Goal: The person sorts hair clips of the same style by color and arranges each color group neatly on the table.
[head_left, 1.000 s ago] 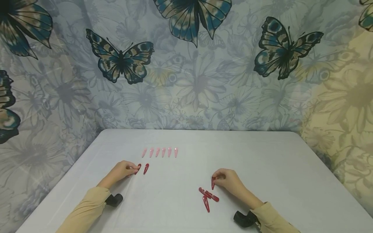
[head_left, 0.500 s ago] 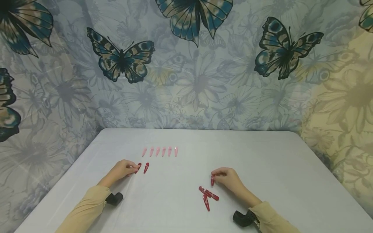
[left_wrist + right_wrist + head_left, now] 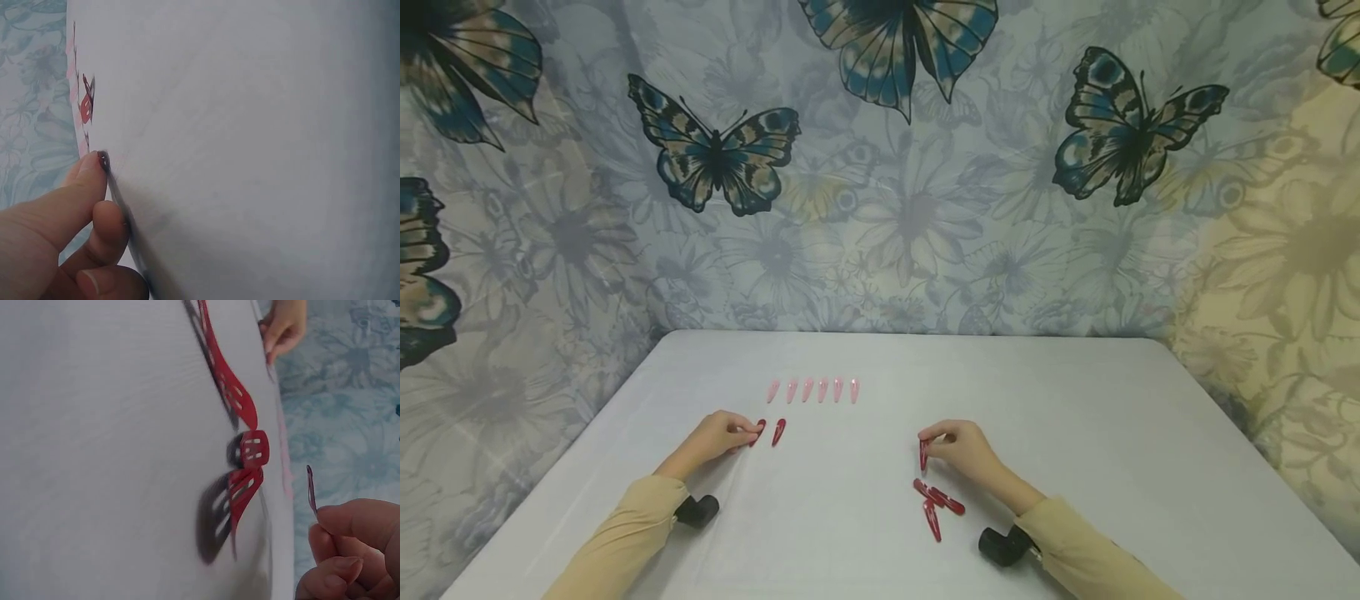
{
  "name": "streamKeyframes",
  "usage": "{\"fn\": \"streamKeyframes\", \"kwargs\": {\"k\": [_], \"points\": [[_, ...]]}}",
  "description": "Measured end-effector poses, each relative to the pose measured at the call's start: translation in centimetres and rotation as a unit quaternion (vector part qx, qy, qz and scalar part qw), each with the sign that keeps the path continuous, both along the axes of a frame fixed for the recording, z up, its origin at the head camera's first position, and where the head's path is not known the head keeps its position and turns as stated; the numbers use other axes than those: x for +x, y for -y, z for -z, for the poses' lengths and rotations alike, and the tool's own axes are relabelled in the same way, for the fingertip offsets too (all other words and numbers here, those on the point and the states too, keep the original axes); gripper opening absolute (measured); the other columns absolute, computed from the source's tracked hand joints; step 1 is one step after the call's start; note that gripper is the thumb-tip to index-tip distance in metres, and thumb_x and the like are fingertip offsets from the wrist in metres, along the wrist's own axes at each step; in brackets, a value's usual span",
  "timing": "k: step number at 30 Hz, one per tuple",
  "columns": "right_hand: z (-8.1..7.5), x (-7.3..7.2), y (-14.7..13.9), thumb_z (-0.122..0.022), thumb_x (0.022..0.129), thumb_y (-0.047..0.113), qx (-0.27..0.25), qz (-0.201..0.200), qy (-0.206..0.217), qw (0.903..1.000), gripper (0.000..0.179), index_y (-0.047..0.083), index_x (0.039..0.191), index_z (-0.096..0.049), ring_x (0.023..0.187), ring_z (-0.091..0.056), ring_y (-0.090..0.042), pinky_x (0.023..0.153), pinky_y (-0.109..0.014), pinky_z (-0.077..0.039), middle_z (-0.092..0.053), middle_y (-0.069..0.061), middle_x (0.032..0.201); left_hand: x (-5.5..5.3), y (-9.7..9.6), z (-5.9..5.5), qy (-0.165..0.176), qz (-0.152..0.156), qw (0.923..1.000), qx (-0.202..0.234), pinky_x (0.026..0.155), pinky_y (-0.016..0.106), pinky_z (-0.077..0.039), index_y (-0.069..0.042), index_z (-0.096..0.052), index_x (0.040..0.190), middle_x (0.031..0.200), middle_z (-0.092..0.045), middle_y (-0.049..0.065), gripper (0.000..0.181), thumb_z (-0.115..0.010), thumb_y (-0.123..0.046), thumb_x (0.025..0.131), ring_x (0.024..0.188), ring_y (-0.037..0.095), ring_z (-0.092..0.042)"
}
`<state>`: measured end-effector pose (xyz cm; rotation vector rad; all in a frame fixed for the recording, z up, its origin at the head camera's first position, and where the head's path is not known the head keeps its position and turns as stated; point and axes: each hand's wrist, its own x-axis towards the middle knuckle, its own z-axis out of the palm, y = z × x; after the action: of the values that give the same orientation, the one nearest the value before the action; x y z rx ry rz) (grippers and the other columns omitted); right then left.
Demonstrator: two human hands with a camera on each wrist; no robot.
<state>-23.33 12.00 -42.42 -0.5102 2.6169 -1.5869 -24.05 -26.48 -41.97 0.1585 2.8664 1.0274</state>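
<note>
My left hand [image 3: 721,435] is low over the table at left, thumb and fingertips pinching a red snap hair clip [image 3: 762,427]; only its end shows in the left wrist view, past the fingertips. A second red clip [image 3: 779,432] lies just right of it. My right hand [image 3: 964,450] pinches another red hair clip [image 3: 923,457], which points downward, raised above the table. Nearer the front lies a small pile of red clips [image 3: 931,521], some overlapping; the right wrist view shows them in profile, with openings in their flat bodies.
Behind the left hand, several pink hair clips [image 3: 807,390] form a neat row on the white table [image 3: 1075,400]. A butterfly-patterned cloth [image 3: 917,250] hangs at the back and sides. Black wrist cameras [image 3: 698,510] sit at both cuffs.
My right hand, with its red clip, has moved left and slightly away from the front, past the pile. The left hand stays in place on its clip.
</note>
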Motion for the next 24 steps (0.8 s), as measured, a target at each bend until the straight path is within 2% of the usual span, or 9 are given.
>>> {"fn": "streamKeyframes", "kwargs": {"k": [5, 12, 19, 24], "points": [[-0.4, -0.5, 1.6, -0.068, 0.074, 0.0, 0.002, -0.006, 0.01, 0.9999, 0.014, -0.001, 0.088, -0.069, 0.053, -0.041, -0.012, 0.05, -0.024, -0.036, -0.063, -0.003, 0.082, 0.0, -0.1, 0.1, 0.005, -0.001, 1.0, 0.003, 0.048, 0.025, -0.036, -0.001, -0.069, 0.089, 0.052, -0.048, -0.002, 0.013, -0.067, -0.011, 0.08, 0.048, 0.011, -0.044], [-1.1, -1.1, 4.4, -0.069, 0.074, 0.003, 0.024, -0.042, 0.019, 0.9987, 0.014, 0.001, 0.088, -0.07, 0.054, -0.042, -0.012, 0.051, -0.025, -0.036, -0.062, 0.001, 0.079, 0.0, 0.1, 0.3, -0.002, 0.0, 1.0, -0.002, 0.049, 0.026, -0.036, -0.001, -0.069, 0.085, 0.053, -0.048, -0.002, 0.01, -0.066, -0.01, 0.081, 0.048, 0.01, -0.044], [-1.3, -1.8, 6.9, -0.07, 0.073, 0.001, 0.041, -0.048, -0.014, 0.9979, 0.014, 0.001, 0.087, -0.07, 0.055, -0.042, -0.01, 0.049, -0.022, -0.035, -0.062, 0.002, 0.075, -0.1, 0.1, 0.5, -0.006, -0.003, 1.0, 0.002, 0.048, 0.027, -0.037, -0.003, -0.07, 0.088, 0.052, -0.047, -0.003, 0.012, -0.067, -0.01, 0.08, 0.047, 0.01, -0.044], [-1.4, -1.9, 8.9, -0.069, 0.071, -0.002, 0.045, -0.069, -0.029, 0.9962, 0.014, 0.001, 0.085, -0.07, 0.056, -0.042, -0.009, 0.05, -0.022, -0.037, -0.062, 0.0, 0.075, 0.1, -0.1, 0.3, -0.001, -0.012, 0.9999, -0.001, 0.048, 0.026, -0.035, -0.003, -0.07, 0.087, 0.052, -0.045, -0.003, 0.011, -0.067, -0.011, 0.08, 0.048, 0.011, -0.043]]}}
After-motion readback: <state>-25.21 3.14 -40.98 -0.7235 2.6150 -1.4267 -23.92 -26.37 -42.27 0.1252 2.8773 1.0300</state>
